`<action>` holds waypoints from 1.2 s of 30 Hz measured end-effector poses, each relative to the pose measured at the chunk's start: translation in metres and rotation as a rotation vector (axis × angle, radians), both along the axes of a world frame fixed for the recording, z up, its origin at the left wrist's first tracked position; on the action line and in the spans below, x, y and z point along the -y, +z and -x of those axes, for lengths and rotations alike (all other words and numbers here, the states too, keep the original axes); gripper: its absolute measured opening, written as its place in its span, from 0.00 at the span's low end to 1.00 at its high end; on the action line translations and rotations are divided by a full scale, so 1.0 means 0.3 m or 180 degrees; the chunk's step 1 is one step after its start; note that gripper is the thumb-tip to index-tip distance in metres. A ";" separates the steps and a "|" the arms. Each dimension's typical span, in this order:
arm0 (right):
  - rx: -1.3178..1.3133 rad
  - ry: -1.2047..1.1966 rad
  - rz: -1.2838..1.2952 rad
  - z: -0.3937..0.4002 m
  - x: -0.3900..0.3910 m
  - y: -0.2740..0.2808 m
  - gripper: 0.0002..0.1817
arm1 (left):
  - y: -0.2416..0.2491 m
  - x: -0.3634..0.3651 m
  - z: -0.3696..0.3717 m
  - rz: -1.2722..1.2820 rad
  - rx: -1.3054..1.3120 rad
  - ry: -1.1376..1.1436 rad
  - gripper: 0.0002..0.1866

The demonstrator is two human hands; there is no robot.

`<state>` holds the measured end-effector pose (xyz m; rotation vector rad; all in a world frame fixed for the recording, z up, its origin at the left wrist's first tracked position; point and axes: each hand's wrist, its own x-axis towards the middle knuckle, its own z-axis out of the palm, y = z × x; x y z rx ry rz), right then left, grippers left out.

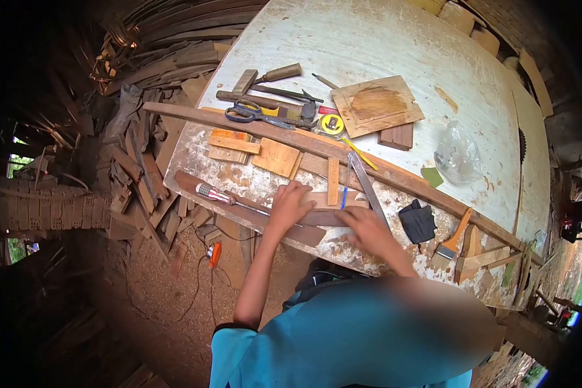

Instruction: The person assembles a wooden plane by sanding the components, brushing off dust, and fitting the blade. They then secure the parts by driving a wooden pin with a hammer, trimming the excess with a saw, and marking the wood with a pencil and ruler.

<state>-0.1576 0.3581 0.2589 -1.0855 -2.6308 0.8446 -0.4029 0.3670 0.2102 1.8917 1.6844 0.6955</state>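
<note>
Head view showed both hands pressing a small wood piece (323, 200) at the tabletop (381, 39) edge: left hand (290, 205) fingers spread flat, right hand (363, 227) fingers together. Firm, even pressure would have kept it from sliding.

Left hand (290, 205) flat, fingers spread forward, palm down, left forearm bare and extended, right hand (366, 229) palm down, fingers angled toward left hand, hands near.
</note>
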 end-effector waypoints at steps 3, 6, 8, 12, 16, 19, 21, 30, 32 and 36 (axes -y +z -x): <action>-0.0011 -0.0250 -0.0502 -0.013 0.091 -0.008 0.31 | 0.021 -0.045 -0.018 0.0368 -0.0308 -0.0090 0.19; 0.0266 -0.0446 -0.0465 -0.030 0.148 -0.080 0.30 | -0.042 -0.054 0.012 0.0309 -0.0280 -0.0329 0.17; 0.0417 -0.0528 -0.0630 -0.049 0.194 -0.063 0.27 | -0.064 -0.057 0.018 0.0355 -0.0216 -0.0337 0.17; 0.0122 -0.0460 -0.0756 -0.051 0.308 -0.023 0.23 | -0.037 -0.046 0.004 0.0435 -0.0090 -0.0335 0.17; -0.0543 -0.1032 -0.0031 -0.079 0.383 -0.068 0.15 | -0.061 -0.044 0.020 0.0551 0.0268 -0.0364 0.17; -0.0709 -0.2085 0.0079 -0.087 0.390 -0.054 0.11 | -0.091 -0.057 0.040 0.0786 0.0873 -0.0341 0.16; -0.0608 -0.2596 -0.0109 -0.099 0.357 -0.085 0.11 | -0.097 -0.067 0.049 0.0845 0.1196 -0.0367 0.14; 0.1033 -0.2147 -0.0738 -0.104 0.243 -0.213 0.06 | -0.030 -0.057 0.087 0.0545 0.1043 -0.0132 0.10; 0.0974 -0.2228 -0.0778 -0.092 0.237 -0.209 0.05 | -0.072 -0.052 0.113 0.0477 0.1106 -0.0076 0.09; 0.0789 -0.2324 -0.0844 -0.087 0.223 -0.235 0.06 | -0.093 -0.045 0.140 0.0374 0.1268 -0.0067 0.09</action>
